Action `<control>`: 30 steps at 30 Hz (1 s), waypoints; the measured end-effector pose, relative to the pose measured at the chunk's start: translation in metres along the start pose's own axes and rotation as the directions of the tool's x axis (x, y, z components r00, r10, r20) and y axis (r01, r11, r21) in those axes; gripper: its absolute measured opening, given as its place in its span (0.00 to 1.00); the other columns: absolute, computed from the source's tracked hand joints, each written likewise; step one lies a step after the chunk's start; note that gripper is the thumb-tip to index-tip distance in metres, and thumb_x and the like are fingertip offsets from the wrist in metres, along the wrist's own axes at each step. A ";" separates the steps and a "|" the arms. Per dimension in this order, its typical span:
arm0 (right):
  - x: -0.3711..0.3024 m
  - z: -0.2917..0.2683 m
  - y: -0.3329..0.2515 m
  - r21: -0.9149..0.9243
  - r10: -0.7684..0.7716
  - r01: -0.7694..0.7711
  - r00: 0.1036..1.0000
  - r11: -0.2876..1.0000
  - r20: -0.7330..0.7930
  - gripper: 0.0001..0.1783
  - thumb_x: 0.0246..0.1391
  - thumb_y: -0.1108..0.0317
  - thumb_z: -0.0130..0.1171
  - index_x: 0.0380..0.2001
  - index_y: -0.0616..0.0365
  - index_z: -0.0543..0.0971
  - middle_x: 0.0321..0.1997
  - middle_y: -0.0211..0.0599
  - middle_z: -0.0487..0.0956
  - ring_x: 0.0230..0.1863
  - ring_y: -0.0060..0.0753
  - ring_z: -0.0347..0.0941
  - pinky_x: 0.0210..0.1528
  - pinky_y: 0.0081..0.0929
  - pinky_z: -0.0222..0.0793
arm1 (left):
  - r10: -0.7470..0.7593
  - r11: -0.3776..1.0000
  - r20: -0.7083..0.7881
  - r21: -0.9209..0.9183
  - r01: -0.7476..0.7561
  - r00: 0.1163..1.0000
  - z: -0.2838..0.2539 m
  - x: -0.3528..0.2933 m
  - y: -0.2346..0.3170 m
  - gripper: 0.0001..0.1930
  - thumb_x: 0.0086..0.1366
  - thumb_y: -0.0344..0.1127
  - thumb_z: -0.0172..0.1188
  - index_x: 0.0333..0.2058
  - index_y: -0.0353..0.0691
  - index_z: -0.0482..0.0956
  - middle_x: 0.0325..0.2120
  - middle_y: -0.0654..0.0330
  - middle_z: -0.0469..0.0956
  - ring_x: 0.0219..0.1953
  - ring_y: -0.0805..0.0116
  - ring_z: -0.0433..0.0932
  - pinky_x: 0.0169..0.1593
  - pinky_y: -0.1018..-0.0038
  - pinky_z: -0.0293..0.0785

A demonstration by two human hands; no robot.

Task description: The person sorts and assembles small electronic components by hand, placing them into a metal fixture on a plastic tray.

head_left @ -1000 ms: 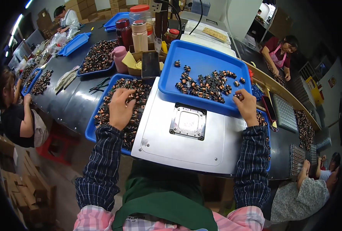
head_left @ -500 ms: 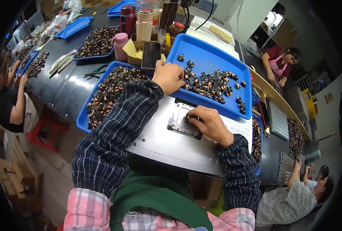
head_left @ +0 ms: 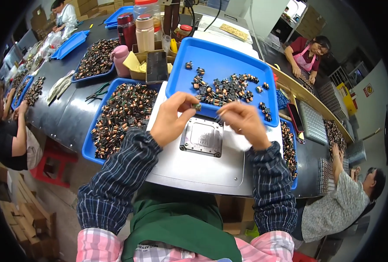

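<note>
My left hand (head_left: 173, 118) pinches a small copper coil part (head_left: 197, 106) between thumb and fingertips, above the near rim of a blue tray. To its right, my right hand (head_left: 245, 123) is blurred by motion, its fingers drawn together. Whatever its fingertips hold is too smeared to make out. Below and between both hands lies a square metal fixture plate (head_left: 202, 136), set in a silver machine top (head_left: 194, 170). The blue tray (head_left: 229, 56) just beyond holds scattered coil parts (head_left: 224, 89) with dark bases and copper windings.
At left stands a blue tray heaped with coil parts (head_left: 122, 118); another tray (head_left: 290, 153) is at right. A phone (head_left: 157, 67), a pink bottle (head_left: 120, 61), a red flask (head_left: 126, 32) and pliers (head_left: 99, 91) lie beyond. Co-workers sit on both sides.
My right hand has lifted off the fixture plate and moved up and right. My left hand has come back from the tray edge with a coil part. The view has shifted slightly.
</note>
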State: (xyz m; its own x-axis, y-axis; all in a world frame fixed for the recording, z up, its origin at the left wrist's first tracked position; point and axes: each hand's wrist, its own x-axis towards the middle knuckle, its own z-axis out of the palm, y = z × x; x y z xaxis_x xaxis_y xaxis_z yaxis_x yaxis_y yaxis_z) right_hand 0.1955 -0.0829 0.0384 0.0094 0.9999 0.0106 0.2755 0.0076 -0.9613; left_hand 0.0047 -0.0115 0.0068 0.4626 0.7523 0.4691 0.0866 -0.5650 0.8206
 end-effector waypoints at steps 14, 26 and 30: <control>0.018 -0.089 0.046 -0.792 -0.262 0.042 0.953 0.609 -0.151 0.13 0.43 0.63 0.57 0.28 0.63 0.77 0.28 0.43 0.77 0.27 0.39 0.73 0.30 0.28 0.65 | 0.149 0.936 0.337 0.255 -0.242 0.930 0.036 -0.005 0.012 0.07 0.48 0.25 0.57 0.29 0.35 0.73 0.24 0.56 0.72 0.27 0.62 0.72 0.30 0.73 0.68; 0.008 -0.085 0.031 -0.305 -0.091 -0.003 0.951 0.952 -0.296 0.06 0.40 0.70 0.59 0.21 0.60 0.74 0.16 0.22 0.68 0.17 0.12 0.58 0.18 0.12 0.52 | 0.205 0.904 0.397 0.274 -0.329 0.895 0.031 -0.006 0.011 0.07 0.46 0.25 0.57 0.27 0.36 0.73 0.24 0.56 0.72 0.30 0.60 0.71 0.33 0.70 0.68; -0.002 -0.041 0.017 -0.125 -0.115 0.084 0.958 0.989 -0.263 0.04 0.40 0.72 0.59 0.22 0.59 0.74 0.18 0.23 0.70 0.17 0.10 0.59 0.18 0.10 0.52 | 0.236 0.908 0.355 0.252 -0.335 0.905 0.015 -0.015 0.007 0.07 0.45 0.25 0.56 0.27 0.36 0.73 0.24 0.56 0.72 0.30 0.60 0.71 0.34 0.71 0.68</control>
State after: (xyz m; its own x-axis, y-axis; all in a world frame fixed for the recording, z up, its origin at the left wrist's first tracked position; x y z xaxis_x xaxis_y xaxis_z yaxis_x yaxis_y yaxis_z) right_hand 0.2392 -0.0857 0.0331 0.2301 0.9538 0.1930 0.3930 0.0903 -0.9151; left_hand 0.0113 -0.0323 0.0008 0.7522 0.4270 0.5019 0.1455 -0.8505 0.5055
